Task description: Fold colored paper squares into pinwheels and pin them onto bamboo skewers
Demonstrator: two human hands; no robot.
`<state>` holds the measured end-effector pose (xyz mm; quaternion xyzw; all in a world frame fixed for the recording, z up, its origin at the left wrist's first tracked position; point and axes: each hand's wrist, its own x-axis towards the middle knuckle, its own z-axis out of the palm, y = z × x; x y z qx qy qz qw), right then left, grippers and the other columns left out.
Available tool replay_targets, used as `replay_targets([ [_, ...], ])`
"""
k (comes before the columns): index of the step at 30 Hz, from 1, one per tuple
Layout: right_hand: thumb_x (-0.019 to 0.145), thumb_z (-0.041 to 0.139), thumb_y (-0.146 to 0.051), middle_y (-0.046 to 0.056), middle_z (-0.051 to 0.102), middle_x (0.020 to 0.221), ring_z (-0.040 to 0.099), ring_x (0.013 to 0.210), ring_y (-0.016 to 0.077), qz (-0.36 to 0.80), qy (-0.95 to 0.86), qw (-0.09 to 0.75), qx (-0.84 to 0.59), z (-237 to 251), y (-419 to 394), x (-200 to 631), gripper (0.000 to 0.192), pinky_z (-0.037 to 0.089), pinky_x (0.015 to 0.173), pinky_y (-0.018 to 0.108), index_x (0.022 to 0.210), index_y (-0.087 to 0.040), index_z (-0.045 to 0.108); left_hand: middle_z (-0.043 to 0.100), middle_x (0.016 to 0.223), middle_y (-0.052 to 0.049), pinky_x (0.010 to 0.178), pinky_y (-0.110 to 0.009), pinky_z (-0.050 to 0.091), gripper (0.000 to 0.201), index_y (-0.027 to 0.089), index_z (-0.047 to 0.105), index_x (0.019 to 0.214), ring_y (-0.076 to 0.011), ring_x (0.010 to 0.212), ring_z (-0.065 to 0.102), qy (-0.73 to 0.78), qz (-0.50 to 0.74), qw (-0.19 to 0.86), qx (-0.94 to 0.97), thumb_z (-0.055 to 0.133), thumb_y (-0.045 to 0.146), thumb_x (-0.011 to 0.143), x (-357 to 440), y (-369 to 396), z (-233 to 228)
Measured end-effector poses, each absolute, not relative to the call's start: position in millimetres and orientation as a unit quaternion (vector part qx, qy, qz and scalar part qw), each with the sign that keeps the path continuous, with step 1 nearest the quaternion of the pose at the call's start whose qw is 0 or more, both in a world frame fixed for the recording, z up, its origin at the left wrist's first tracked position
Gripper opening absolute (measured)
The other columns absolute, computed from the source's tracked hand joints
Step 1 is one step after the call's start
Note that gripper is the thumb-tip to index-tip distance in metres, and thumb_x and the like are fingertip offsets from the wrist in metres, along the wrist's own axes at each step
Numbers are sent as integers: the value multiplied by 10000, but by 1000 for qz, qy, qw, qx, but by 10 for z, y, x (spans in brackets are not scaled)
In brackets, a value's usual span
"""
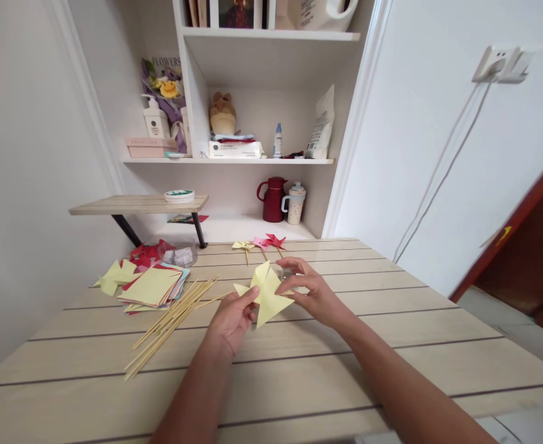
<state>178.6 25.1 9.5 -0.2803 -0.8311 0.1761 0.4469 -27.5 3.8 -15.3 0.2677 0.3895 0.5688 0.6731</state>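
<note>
Your left hand [231, 319] and right hand [309, 291] pinch a pale yellow paper pinwheel [265, 295] above a light wooden table [391, 345]. To your left lie wooden skewers [169, 324] and stacked coloured paper squares [153, 288]. Three finished pinwheels [261, 245] sit beyond your hands.

Both forearms were bare from the lower edge of the view to the wrists, with no sleeve, cuff or glove on either. The left hand [232, 320] and the right hand [314, 295] carried no ring, watch or band. The fingernails looked short and plain; finer detail was too small to tell.
</note>
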Motion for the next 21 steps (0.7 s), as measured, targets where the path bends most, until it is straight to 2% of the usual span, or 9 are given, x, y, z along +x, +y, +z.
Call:
replay_targets([
  [5, 891, 636, -144, 55, 521, 1383, 490, 1326, 267, 160, -841, 425, -296, 115, 236, 1805, 196, 458, 1065, 493, 845, -281, 768, 629, 593, -29, 429, -157, 382, 269, 91, 692, 720, -58, 477, 515, 385, 577, 669, 266, 909, 206, 609, -277, 36, -135],
  [10, 816, 761, -227, 71, 516, 1406, 470, 1335, 309, 119, -849, 416, -302, 104, 231, 1795, 90, 432, 1078, 535, 888, -279, 757, 623, 583, -25, 439, -160, 393, 267, 91, 692, 712, -59, 477, 517, 382, 576, 676, 255, 912, 198, 605, -270, 26, -113],
  [13, 852, 718, -217, 68, 549, 1376, 481, 1318, 313, 87, -849, 425, -303, 126, 218, 1801, 74, 396, 1091, 566, 864, -279, 755, 614, 570, -23, 438, -163, 392, 266, 93, 682, 683, -57, 470, 504, 386, 574, 677, 250, 913, 196, 601, -277, 31, -120],
  [17, 906, 651, -260, 71, 537, 1386, 477, 1330, 288, 149, -823, 458, -302, 170, 207, 1840, 112, 398, 1105, 520, 949, -278, 752, 630, 595, -31, 447, -164, 391, 278, 95, 687, 691, -62, 490, 516, 402, 576, 662, 262, 918, 211, 588, -292, 45, -151],
  [21, 908, 649, -335, 83, 616, 1278, 551, 1242, 270, 246, -793, 468, -302, 158, 228, 1831, 138, 473, 1016, 436, 898, -262, 766, 625, 603, -22, 452, -161, 373, 308, 95, 690, 692, -59, 506, 512, 409, 563, 654, 298, 925, 254, 573, -292, 44, -160],
])
